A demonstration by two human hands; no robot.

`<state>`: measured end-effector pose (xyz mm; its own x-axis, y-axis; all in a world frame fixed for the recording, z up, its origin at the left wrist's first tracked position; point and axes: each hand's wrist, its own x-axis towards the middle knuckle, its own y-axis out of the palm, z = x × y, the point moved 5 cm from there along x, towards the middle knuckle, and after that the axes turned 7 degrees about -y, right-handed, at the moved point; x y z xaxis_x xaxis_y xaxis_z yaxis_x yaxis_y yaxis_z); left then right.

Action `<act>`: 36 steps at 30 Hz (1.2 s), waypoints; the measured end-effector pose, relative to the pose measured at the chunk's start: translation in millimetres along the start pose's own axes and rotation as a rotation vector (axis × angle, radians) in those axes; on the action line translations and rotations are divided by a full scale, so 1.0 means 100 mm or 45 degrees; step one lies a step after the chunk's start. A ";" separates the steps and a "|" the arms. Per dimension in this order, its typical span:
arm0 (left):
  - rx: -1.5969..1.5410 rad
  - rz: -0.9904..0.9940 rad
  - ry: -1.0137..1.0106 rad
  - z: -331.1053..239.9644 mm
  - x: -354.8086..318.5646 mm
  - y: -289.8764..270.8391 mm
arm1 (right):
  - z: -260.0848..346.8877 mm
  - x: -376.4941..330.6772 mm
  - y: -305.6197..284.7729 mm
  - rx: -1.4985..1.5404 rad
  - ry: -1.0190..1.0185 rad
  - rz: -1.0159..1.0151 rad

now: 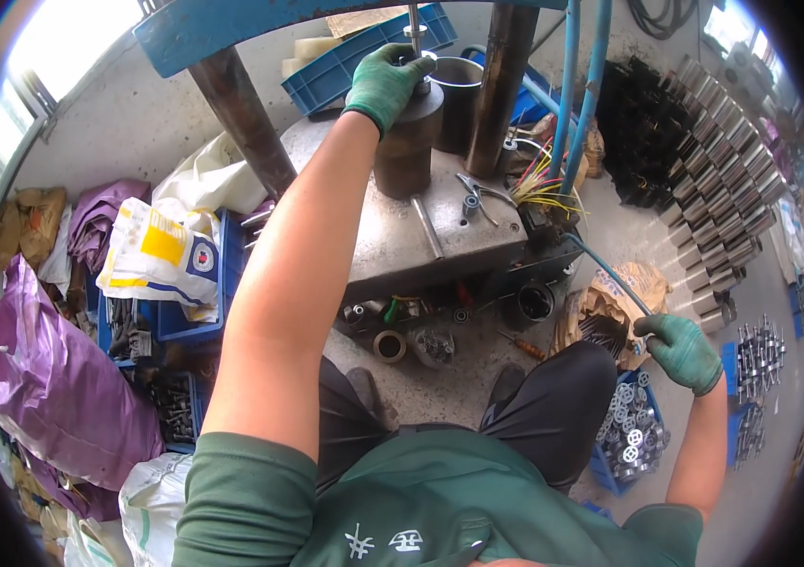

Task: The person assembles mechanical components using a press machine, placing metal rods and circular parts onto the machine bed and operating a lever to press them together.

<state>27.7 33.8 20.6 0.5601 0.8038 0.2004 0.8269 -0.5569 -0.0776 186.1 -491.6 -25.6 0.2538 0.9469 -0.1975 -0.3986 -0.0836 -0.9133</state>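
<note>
Your right hand (679,353) grips the blue lever (610,271), likely stiff, best held there near its end! Your left hand (383,85) tops the heavy-looking steel cylinder (404,153); its finger hold, I can't tell.

Daylight glares through the upper-left window (71,47) (blown out white), and lines bow near the dark rim.

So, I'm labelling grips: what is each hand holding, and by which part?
Right hand: the blue lever, by its near end. Left hand: at the metal cylinder's top, grip unclear.
</note>
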 end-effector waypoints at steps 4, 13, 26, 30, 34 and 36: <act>0.040 -0.023 0.004 0.03 -0.01 -0.02 | 0.10 0.02 0.02 0.023 0.010 0.148; -0.025 -0.004 0.016 0.14 0.12 -0.03 | 0.12 0.03 0.04 -0.038 -0.008 0.109; -0.022 0.001 0.016 0.12 0.12 -0.01 | -0.03 0.03 -0.17 0.030 0.024 -0.249; 0.032 -0.004 0.039 0.20 0.22 -0.03 | -0.03 0.30 -0.72 -0.114 -0.092 -0.945; 0.038 0.010 0.001 0.09 0.12 0.05 | -0.07 0.69 -1.36 -0.303 -0.143 -1.346; 0.009 0.012 0.011 0.14 0.19 0.00 | -0.16 0.92 -1.58 -0.320 -0.159 -1.433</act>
<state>39.1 52.5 11.1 0.5676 0.7967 0.2078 0.8219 -0.5630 -0.0866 286.3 -396.5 95.4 0.2592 0.5478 0.7955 0.1870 0.7795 -0.5978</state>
